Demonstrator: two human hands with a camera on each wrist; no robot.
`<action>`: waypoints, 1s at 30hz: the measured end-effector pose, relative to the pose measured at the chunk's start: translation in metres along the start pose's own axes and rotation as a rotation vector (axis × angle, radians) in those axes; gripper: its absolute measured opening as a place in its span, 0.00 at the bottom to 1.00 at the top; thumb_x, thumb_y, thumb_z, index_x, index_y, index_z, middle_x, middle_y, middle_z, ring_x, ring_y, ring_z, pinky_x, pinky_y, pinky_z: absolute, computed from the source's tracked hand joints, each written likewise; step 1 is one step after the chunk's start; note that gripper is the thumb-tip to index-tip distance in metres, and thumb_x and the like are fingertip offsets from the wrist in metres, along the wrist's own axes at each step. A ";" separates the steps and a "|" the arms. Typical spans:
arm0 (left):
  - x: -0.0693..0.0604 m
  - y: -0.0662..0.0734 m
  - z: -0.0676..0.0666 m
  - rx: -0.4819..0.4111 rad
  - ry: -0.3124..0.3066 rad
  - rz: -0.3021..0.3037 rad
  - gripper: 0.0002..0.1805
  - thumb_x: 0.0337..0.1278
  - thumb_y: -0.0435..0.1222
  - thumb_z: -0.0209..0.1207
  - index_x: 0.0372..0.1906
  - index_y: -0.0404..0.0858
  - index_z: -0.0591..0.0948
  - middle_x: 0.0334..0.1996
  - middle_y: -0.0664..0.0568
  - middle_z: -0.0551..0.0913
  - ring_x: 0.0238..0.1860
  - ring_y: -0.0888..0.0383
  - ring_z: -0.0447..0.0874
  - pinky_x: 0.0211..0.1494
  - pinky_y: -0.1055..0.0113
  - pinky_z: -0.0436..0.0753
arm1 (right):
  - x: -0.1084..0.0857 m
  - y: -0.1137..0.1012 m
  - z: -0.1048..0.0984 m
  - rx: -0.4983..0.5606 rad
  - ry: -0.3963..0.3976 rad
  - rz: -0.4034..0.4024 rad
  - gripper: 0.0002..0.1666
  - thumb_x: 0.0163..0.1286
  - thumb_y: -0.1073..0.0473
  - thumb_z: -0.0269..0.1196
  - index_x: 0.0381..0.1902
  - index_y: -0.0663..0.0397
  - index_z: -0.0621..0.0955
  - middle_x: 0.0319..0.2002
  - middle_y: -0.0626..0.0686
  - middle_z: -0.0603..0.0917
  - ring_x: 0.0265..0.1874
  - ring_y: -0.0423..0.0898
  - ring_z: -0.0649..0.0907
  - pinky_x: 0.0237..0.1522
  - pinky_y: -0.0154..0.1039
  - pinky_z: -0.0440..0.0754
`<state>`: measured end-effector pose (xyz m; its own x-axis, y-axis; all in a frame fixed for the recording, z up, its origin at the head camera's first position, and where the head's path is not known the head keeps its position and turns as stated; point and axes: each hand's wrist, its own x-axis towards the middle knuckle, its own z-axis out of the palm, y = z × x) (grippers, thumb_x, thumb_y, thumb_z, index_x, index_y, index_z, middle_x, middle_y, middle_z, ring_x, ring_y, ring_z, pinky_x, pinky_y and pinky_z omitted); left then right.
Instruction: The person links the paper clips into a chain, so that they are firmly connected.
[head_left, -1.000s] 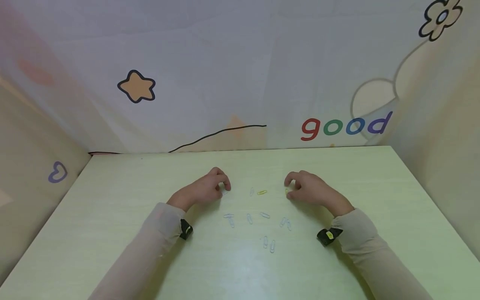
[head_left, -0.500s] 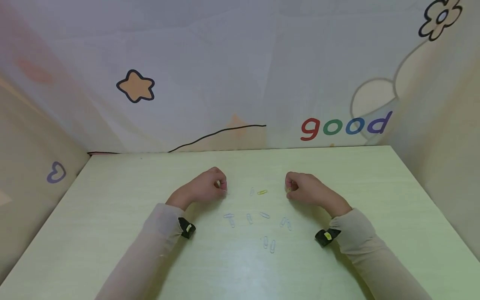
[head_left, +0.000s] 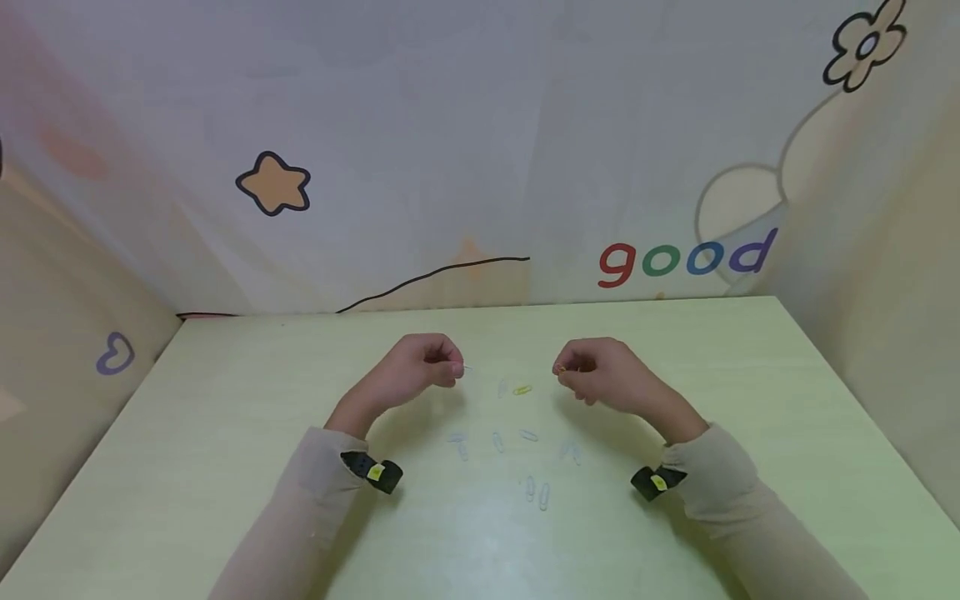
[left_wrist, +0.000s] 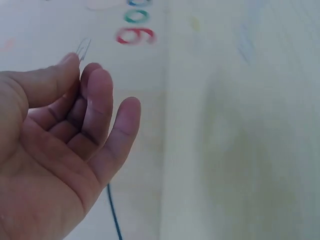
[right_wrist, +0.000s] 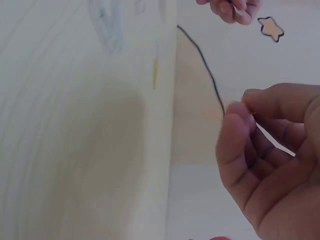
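Observation:
My left hand (head_left: 416, 368) is raised above the table and pinches a pale paper clip (left_wrist: 84, 49) between thumb and index finger; its looped end sticks out past the fingertips. Opposite it, my right hand (head_left: 611, 377) is also lifted, pinching a small yellow paper clip (head_left: 561, 369) that the fingers mostly cover. In the right wrist view this clip is nearly hidden. Between and below the hands, a yellow paper clip (head_left: 522, 390) lies on the table beside a faint pale one (head_left: 502, 388).
Several more pale paper clips lie nearer the front of the table (head_left: 225, 467), among them a slanted one (head_left: 528, 435) and an upright-lying one (head_left: 544, 497). A printed cloth backdrop (head_left: 420, 125) rises behind the table's far edge, with cloth walls at both sides.
Both hands have closed their fingertips on a paper clip each and lifted from the tabletop. The left clip now points inward, toward the right hand. The head view has tilted slightly.

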<state>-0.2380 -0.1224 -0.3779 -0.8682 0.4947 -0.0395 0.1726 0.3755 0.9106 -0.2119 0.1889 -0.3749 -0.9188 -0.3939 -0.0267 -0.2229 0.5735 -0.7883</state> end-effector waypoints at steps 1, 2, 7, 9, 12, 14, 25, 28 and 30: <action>-0.001 0.003 0.001 -0.031 0.014 0.005 0.03 0.69 0.30 0.60 0.40 0.33 0.80 0.37 0.41 0.82 0.41 0.45 0.84 0.51 0.58 0.83 | -0.001 -0.003 0.001 -0.004 0.013 -0.019 0.06 0.71 0.67 0.63 0.44 0.62 0.83 0.31 0.55 0.80 0.24 0.48 0.79 0.29 0.42 0.81; -0.002 0.008 0.002 -0.057 0.031 0.010 0.02 0.69 0.30 0.60 0.40 0.34 0.80 0.37 0.40 0.82 0.41 0.44 0.84 0.51 0.57 0.83 | -0.002 -0.006 0.001 -0.011 0.024 -0.038 0.08 0.71 0.67 0.63 0.45 0.63 0.85 0.31 0.54 0.80 0.24 0.48 0.78 0.29 0.41 0.81; -0.006 0.032 0.008 -0.127 0.075 0.042 0.04 0.68 0.32 0.61 0.41 0.35 0.82 0.38 0.41 0.83 0.39 0.44 0.84 0.51 0.57 0.82 | -0.007 -0.025 0.005 -0.034 0.088 -0.132 0.11 0.70 0.72 0.62 0.47 0.64 0.87 0.31 0.50 0.80 0.22 0.46 0.80 0.29 0.40 0.81; -0.005 0.043 0.012 -0.156 0.074 0.063 0.04 0.68 0.32 0.62 0.41 0.34 0.82 0.39 0.39 0.83 0.39 0.45 0.84 0.51 0.56 0.82 | -0.009 -0.034 0.005 -0.017 0.119 -0.127 0.10 0.70 0.71 0.63 0.46 0.63 0.87 0.30 0.50 0.81 0.22 0.46 0.80 0.29 0.40 0.82; -0.003 0.058 0.017 -0.205 0.069 0.099 0.04 0.67 0.32 0.63 0.40 0.33 0.83 0.38 0.39 0.83 0.37 0.46 0.84 0.51 0.56 0.83 | -0.011 -0.048 0.005 0.031 0.178 -0.080 0.04 0.69 0.67 0.66 0.41 0.60 0.87 0.27 0.51 0.82 0.22 0.47 0.81 0.28 0.41 0.82; -0.002 0.067 0.020 -0.244 0.064 0.122 0.05 0.66 0.32 0.63 0.40 0.33 0.83 0.36 0.42 0.83 0.36 0.48 0.83 0.50 0.56 0.83 | -0.011 -0.056 0.003 0.052 0.221 -0.062 0.01 0.68 0.64 0.69 0.37 0.57 0.86 0.25 0.52 0.81 0.22 0.48 0.80 0.26 0.40 0.80; -0.007 0.085 0.015 -0.452 0.085 0.204 0.04 0.67 0.30 0.60 0.36 0.32 0.80 0.32 0.46 0.77 0.34 0.51 0.79 0.47 0.50 0.85 | -0.006 -0.085 0.003 -0.041 0.401 -0.414 0.04 0.67 0.70 0.67 0.34 0.58 0.84 0.25 0.47 0.80 0.22 0.43 0.79 0.26 0.37 0.78; -0.008 0.090 0.017 -0.474 0.080 0.188 0.03 0.66 0.28 0.60 0.35 0.31 0.80 0.31 0.46 0.77 0.32 0.53 0.77 0.44 0.52 0.86 | -0.006 -0.087 0.004 -0.113 0.457 -0.480 0.05 0.65 0.72 0.68 0.34 0.58 0.84 0.28 0.47 0.81 0.24 0.42 0.79 0.29 0.37 0.79; -0.007 0.092 0.020 -0.486 0.081 0.178 0.03 0.66 0.27 0.60 0.35 0.31 0.80 0.31 0.46 0.78 0.30 0.55 0.77 0.41 0.53 0.86 | -0.006 -0.087 0.004 -0.154 0.494 -0.519 0.06 0.64 0.72 0.69 0.35 0.58 0.84 0.30 0.47 0.82 0.25 0.42 0.80 0.31 0.37 0.81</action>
<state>-0.2067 -0.0757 -0.3016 -0.8817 0.4481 0.1478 0.1017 -0.1253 0.9869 -0.1860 0.1381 -0.3088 -0.7141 -0.2932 0.6357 -0.6792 0.5101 -0.5277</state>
